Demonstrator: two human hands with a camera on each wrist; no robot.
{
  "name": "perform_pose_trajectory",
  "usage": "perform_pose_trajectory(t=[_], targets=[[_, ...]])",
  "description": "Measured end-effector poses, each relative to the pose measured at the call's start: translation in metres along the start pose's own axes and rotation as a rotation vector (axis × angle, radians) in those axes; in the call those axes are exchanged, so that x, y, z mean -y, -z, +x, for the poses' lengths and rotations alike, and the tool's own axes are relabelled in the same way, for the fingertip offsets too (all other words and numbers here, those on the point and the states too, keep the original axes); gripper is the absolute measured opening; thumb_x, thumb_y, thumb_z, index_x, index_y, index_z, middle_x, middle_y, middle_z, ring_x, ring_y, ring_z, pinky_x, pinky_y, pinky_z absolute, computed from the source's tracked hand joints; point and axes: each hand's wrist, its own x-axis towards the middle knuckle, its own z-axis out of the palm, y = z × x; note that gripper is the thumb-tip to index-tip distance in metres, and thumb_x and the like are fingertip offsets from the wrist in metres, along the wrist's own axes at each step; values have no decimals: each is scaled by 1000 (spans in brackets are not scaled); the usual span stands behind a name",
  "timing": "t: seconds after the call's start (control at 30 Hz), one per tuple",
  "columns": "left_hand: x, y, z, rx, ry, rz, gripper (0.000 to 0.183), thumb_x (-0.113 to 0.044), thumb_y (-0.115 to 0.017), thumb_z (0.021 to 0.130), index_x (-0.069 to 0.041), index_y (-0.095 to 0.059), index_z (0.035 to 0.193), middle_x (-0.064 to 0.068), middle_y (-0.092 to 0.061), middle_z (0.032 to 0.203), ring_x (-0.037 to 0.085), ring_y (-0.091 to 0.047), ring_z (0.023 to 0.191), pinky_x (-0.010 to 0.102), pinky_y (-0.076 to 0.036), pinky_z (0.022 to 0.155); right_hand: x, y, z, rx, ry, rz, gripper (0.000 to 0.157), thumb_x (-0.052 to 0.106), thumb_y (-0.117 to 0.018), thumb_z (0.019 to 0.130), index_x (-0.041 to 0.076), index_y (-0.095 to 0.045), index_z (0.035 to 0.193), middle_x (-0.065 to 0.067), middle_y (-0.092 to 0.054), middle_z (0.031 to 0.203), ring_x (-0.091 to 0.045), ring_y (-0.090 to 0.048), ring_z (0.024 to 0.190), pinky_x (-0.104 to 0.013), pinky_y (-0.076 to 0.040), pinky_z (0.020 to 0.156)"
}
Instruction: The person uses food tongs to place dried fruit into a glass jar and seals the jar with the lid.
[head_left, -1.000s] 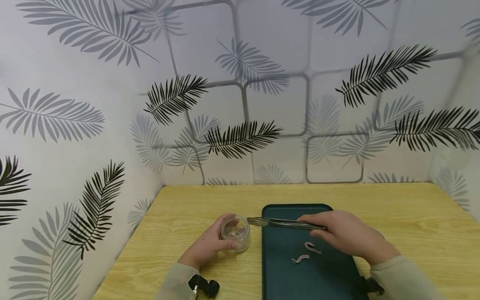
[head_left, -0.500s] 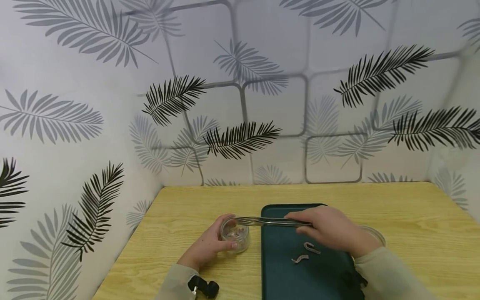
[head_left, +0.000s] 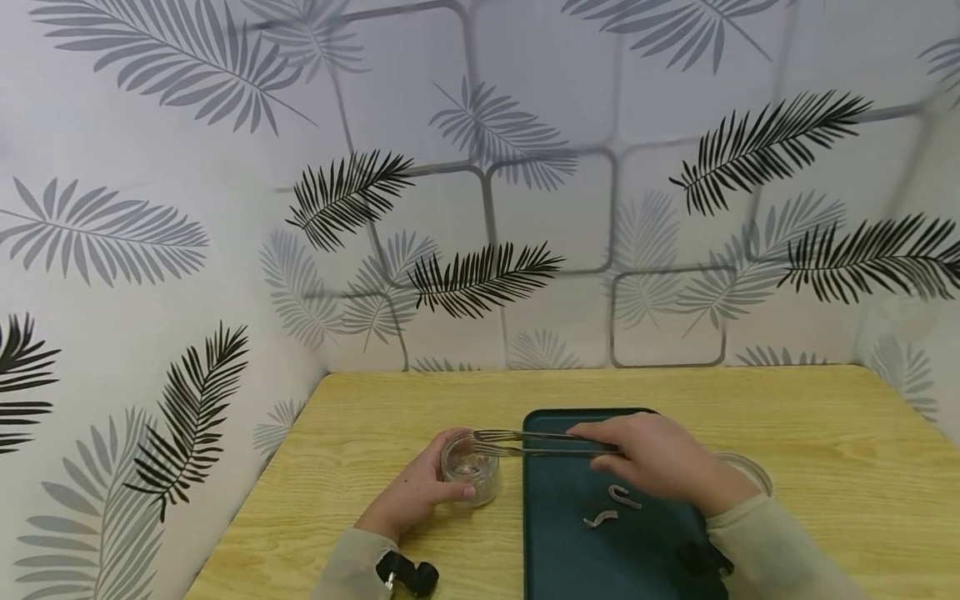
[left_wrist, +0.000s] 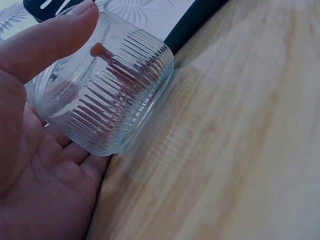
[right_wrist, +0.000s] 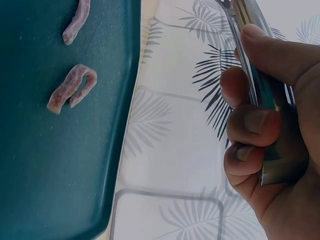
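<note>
My left hand (head_left: 416, 492) holds a small clear glass jar (head_left: 483, 487) on the wooden table, thumb on the near side. In the left wrist view the ribbed jar wall shows reddish-brown strips (left_wrist: 125, 77) inside. With curled fingers my right hand (head_left: 660, 458) grips metal tongs (head_left: 555, 452). Their fork-like tips overlap the jar's mouth in the head view, the two arms parted, nothing seen between them. Two curled, whitish-dusted strips (head_left: 602, 518) lie on the dark green tray (head_left: 577, 567) below my right hand; the right wrist view shows a folded strip (right_wrist: 75, 85) closely.
A round clear glass container (head_left: 753, 468) stands to the right of the tray, partly hidden behind my right wrist. The yellow wooden table (head_left: 420, 396) ends at a leaf-patterned wall (head_left: 555, 317). The tray has a low raised rim.
My right hand has moved left, bringing the tongs' tips from beside the jar to over its mouth. The tongs' arms, together half a second ago, have spread apart. The left hand and jar stay put.
</note>
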Motion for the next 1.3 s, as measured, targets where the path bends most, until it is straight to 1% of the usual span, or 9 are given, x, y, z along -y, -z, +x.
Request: perform_pose_trajectory(t=[0.1,0.27,0.47,0.57,0.67,0.77,0.93,1.13,1.3], targets=[[0,1,1,-3,-7,0,81,-20,-80,89,-18,-34,156,8,-43,153,28,-47,134,39,-39,106,-2,1,-4,3,-9,16,48,28,-69,97,23,-59,144,12,-71,110,7,-56,70,-29,-44,64],[1,1,1,-8,-6,16,80,-21,-80,89,-17,-34,155,9,-44,152,28,-47,134,39,-38,106,-6,4,-12,35,-47,65,48,33,-66,99,20,-58,145,15,-70,105,4,-52,65,-29,-42,64],[2,0,0,-3,-6,11,82,-22,-81,89,-18,-33,156,10,-43,154,29,-46,135,41,-37,107,-16,6,-27,69,-99,109,53,42,-63,99,19,-57,146,20,-63,92,1,-49,65,-29,-41,61],[2,0,0,-1,-13,1,82,-21,-81,89,-17,-33,156,10,-43,154,29,-46,135,41,-37,107,-23,7,-37,77,-120,110,54,43,-63,99,19,-57,146,19,-57,81,0,-47,63,-29,-40,61],[3,0,1,-1,-15,6,81,-21,-81,89,-18,-34,155,9,-44,153,28,-47,134,38,-37,106,-29,9,-48,85,-143,106,53,39,-65,99,18,-56,146,18,-54,77,-1,-47,64,-30,-40,63],[2,0,2,-3,-17,13,81,-21,-81,89,-18,-35,155,8,-45,153,27,-47,134,37,-37,106,-36,11,-60,100,-166,105,52,36,-66,98,18,-56,146,19,-54,79,0,-48,67,-30,-39,64],[2,0,2,-7,-15,12,80,-20,-81,89,-18,-35,155,8,-45,152,27,-47,134,37,-37,106,-46,12,-77,102,-189,95,52,38,-67,97,19,-58,144,20,-53,78,0,-47,65,-29,-38,62],[3,0,1,-13,-21,24,80,-21,-81,89,-18,-36,154,8,-46,152,27,-48,132,36,-38,105,-58,10,-97,72,-164,81,50,37,-68,97,15,-61,141,23,-57,89,2,-48,72,-26,-39,63],[2,0,1,-13,-18,21,79,-21,-81,89,-18,-36,154,9,-45,152,27,-48,132,36,-38,105,-69,9,-114,44,-156,74,47,37,-68,97,16,-63,139,17,-62,102,3,-48,73,-25,-39,64]])
